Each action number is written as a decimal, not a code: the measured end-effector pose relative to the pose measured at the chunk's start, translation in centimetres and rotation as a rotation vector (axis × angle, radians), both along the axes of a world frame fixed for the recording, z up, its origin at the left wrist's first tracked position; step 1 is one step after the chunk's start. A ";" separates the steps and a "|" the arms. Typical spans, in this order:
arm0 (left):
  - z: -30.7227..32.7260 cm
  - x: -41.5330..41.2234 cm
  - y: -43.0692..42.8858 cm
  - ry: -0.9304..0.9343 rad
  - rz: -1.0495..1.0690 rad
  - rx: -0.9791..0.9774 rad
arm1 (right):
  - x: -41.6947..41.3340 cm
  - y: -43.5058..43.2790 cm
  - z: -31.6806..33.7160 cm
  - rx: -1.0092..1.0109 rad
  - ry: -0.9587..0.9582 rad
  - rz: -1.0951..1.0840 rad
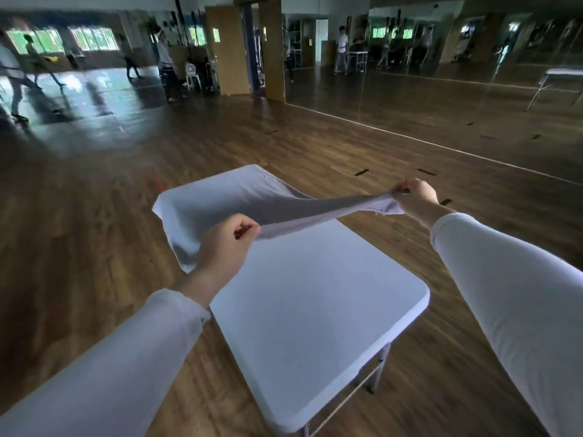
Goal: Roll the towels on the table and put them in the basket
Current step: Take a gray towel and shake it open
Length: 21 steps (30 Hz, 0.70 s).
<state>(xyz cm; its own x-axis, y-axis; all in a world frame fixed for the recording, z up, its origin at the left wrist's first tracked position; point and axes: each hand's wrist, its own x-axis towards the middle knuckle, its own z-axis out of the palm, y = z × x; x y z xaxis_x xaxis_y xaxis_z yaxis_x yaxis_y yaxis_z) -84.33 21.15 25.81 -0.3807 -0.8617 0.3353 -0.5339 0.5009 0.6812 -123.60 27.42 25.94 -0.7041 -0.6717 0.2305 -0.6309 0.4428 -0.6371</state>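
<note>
- Fingers [247, 228] of the left hand [224, 247] are curling round one near corner of the white towel [220, 200]. Fingers [403, 188] of the right hand [418, 195] are pinching the other corner, stretching that edge taut.
- The near edge is hanging in the air above the white folding worktop [315, 294]. The far part is lying over the far left corner, seemingly spilling past the edge.
- The basket is not showing.
- Probably spreading the towel flat before rolling. Doing it well is calling for even tension, both corners lowering together and the towel squaring to the worktop's edges.
- The towel is covering only the far part, so the near part is giving room.
- Cloth could be sliding off the left edge.
- The wooden floor [94, 216] is lying open around the worktop, with people well apart at the back.
</note>
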 end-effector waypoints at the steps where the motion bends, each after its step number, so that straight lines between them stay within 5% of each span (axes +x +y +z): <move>1: -0.8 -0.2 0.8 -0.011 0.016 0.008 | -0.2 0.5 -1.0 0.025 -0.007 0.006; 21: -22.1 -6.6 14.4 -0.399 0.489 0.441 | -7.2 9.8 -21.3 0.426 0.049 0.498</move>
